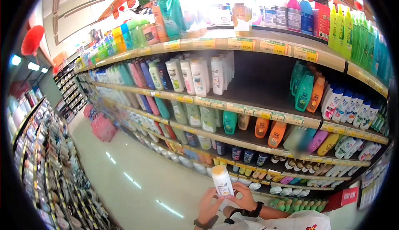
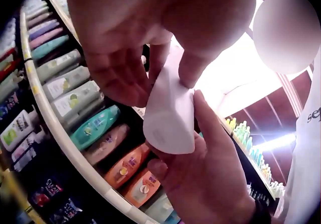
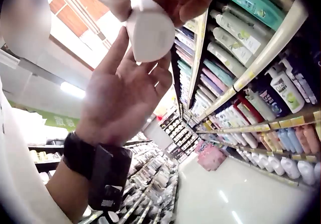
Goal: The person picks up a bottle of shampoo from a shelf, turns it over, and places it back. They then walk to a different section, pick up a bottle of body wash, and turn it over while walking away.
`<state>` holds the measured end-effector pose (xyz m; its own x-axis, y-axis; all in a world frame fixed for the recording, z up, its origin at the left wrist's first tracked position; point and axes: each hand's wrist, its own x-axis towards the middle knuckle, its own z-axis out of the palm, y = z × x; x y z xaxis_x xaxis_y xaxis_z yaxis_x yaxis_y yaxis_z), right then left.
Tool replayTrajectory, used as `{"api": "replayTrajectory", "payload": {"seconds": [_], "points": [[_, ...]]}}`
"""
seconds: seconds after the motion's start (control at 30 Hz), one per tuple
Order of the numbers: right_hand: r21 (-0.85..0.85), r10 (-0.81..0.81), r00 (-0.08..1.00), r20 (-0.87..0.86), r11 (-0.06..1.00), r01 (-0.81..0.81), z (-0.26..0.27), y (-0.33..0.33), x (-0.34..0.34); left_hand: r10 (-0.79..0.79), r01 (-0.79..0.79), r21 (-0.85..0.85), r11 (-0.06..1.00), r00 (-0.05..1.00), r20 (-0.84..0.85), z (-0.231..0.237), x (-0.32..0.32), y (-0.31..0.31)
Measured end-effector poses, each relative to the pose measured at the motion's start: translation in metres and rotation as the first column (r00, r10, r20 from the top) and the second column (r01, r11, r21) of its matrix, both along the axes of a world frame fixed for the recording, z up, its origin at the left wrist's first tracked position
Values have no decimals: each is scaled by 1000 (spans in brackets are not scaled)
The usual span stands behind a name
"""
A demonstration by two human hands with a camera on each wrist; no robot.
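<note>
You had one bottle (image 1: 222, 182) of smooth white plastic, its round cap (image 1: 217, 170) yellow, its front printed with small lettering and its base plain and rounded. Both your hands gripped it at the lower part: the left hand (image 1: 208, 205) and the right hand (image 1: 245, 196) were closed in from opposite sides, thumbs nearly meeting on the front, fingers bent about it. It tilted slightly, held in the air in front of the lower shelves. On the shelf behind, just above its tan front edge (image 1: 249, 144), sat one teal bottle (image 1: 230, 122), one tan bottle (image 1: 244, 121) and two orange bottles (image 1: 261, 127), all glossy and curved. You wore a black band (image 1: 258, 209) on each wrist. One crumpled pink bundle (image 1: 104, 128) lay on the shiny floor (image 1: 124, 196), near the shelves' far end.
</note>
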<state>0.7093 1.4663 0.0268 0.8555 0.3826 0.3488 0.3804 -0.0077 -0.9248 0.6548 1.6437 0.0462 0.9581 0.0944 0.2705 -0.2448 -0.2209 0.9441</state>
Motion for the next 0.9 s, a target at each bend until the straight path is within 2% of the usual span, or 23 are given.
{"api": "replayTrajectory", "payload": {"seconds": [0.1, 0.17, 0.27, 0.3, 0.33, 0.37, 0.4, 0.5, 0.57, 0.6, 0.63, 0.7, 0.77, 0.9], "points": [[39, -170, 979, 113, 985, 166, 2, 18, 35, -67, 67, 12, 998, 997, 40, 16, 46, 11], [52, -253, 945, 207, 968, 247, 9, 31, 63, -45, 45, 1, 999, 998, 52, 33, 75, 17], [114, -306, 924, 229, 951, 287, 36, 52, 107, 12, -11, -12, 1000, 990, 139, 46, 123, 31], [208, -296, 946, 129, 941, 266, 58, 62, 116, 48, -42, -34, 999, 982, 185, 52, 140, 34], [140, -290, 933, 211, 954, 265, 71, 65, 136, 86, -74, -61, 995, 970, 228, 61, 157, 35], [69, -283, 913, 293, 959, 275, 84, 67, 167, 46, -32, -79, 996, 983, 178, 84, 188, 48], [-1, -259, 889, 377, 960, 280, 96, 68, 188, 58, -48, -50, 998, 972, 227, 81, 207, 57], [47, -242, 884, 400, 969, 244, 140, 74, 219, 29, -13, -59, 998, 962, 271, 105, 251, 63], [41, -274, 872, 404, 958, 282, 156, 76, 242, 37, -20, -54, 998, 939, 341, 116, 280, 62], [36, -289, 867, 405, 953, 301, 161, 77, 251, 54, -53, -15, 999, 924, 379, 121, 291, 59], [56, -341, 799, 494, 930, 362, 164, 80, 263, 70, -88, 22, 996, 905, 420, 128, 302, 58], [101, -367, 784, 501, 924, 369, 167, 83, 282, 84, -138, 87, 987, 887, 454, 133, 320, 60], [135, -391, 798, 459, 918, 372, 173, 86, 292, 82, -132, 70, 989, 872, 483, 138, 331, 56], [170, -475, 755, 452, 877, 450, 180, 93, 303, 14, -65, 83, 994, 861, 509, 146, 341, 56]]}}
